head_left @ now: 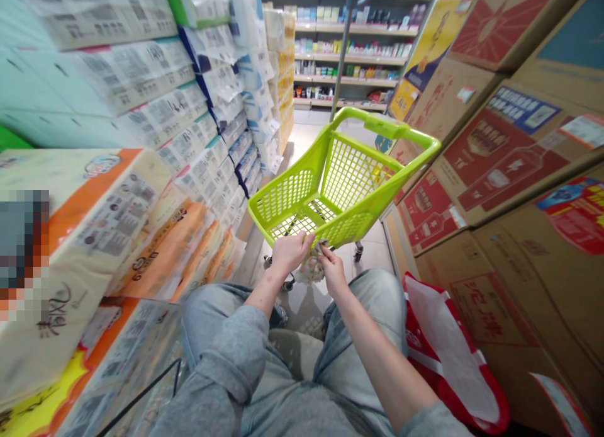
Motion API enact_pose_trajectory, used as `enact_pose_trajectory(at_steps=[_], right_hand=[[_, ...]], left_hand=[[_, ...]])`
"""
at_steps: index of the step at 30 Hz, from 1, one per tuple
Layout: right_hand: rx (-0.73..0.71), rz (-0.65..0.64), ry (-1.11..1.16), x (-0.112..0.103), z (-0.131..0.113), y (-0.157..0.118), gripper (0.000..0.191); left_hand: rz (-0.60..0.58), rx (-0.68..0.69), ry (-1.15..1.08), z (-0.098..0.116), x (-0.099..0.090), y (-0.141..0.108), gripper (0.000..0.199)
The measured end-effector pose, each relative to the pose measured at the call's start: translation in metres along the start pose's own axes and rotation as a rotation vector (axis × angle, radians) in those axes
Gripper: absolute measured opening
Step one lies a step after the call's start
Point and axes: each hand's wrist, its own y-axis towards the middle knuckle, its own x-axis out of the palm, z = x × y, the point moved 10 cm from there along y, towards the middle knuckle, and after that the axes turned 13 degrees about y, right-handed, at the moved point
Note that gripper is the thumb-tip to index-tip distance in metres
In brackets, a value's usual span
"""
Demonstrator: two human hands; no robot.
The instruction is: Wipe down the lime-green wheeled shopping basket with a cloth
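A lime-green shopping cart (325,218) stands in front of my knees, and no goods show in its basket. Just at its near rim hangs a small clear plastic bag (312,268) with pale, mottled contents that I cannot make out. My right hand (334,272) is closed, pinching the top of this bag. Close by on the left, my left hand (291,253) is also closed, its fingertips at the bag's upper edge and against or very near the cart's rim.
Stacked tissue packs (155,254) line the left side, and cardboard cartons (509,166) rise on the right. A red and white bag (438,336) stands beside my right leg. Beyond the cart are a metal pole (343,53) and shelves of small goods (353,48).
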Motion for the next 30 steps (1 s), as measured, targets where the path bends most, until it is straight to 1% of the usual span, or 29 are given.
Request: enact_pose_trajectory(at_steps=[4,5,7,9,11,12,14,16,19,21,24,27,30], right_hand=[[0.012,0.052,0.041,-0.009,-0.003,-0.002,0.04],[-0.005,0.064,0.021,-0.01,-0.007,-0.002,0.041],[-0.084,0.08,-0.063,-0.01,-0.02,-0.001,0.041],[-0.213,0.055,-0.182,-0.002,-0.038,-0.002,0.04],[-0.343,-0.004,-0.308,0.012,-0.052,-0.005,0.038],[-0.392,-0.031,-0.361,0.018,-0.055,-0.008,0.038],[-0.444,-0.064,-0.433,0.026,-0.055,-0.011,0.039],[-0.45,-0.077,-0.469,0.027,-0.049,-0.013,0.04],[-0.435,-0.098,-0.495,0.028,-0.038,-0.016,0.038],[-0.429,-0.093,-0.494,0.029,-0.035,-0.019,0.037],[-0.415,-0.051,-0.469,0.031,-0.035,-0.022,0.039],[-0.348,-0.03,-0.441,0.03,-0.033,-0.017,0.042],[-0.265,-0.04,-0.412,0.025,-0.033,-0.007,0.037]], left_hand=[[-0.006,0.005,-0.032,-0.004,0.001,0.001,0.063],[-0.01,0.002,-0.052,-0.005,0.002,0.001,0.062],[0.004,0.006,-0.125,-0.007,0.0,0.001,0.06],[0.051,0.035,-0.261,-0.007,-0.005,0.001,0.056],[0.092,0.065,-0.444,-0.009,-0.009,0.001,0.053],[0.097,0.071,-0.537,-0.011,-0.01,0.002,0.053],[0.069,0.061,-0.692,-0.015,-0.006,0.005,0.056],[0.02,0.054,-0.784,-0.017,0.0,0.007,0.061],[-0.027,0.07,-0.825,-0.016,0.002,0.007,0.064],[-0.026,0.079,-0.812,-0.014,-0.001,0.004,0.064],[-0.016,0.092,-0.767,-0.011,-0.005,0.0,0.062],[-0.028,0.111,-0.749,-0.007,-0.005,-0.002,0.06],[-0.066,0.099,-0.79,-0.008,-0.001,0.001,0.063]])
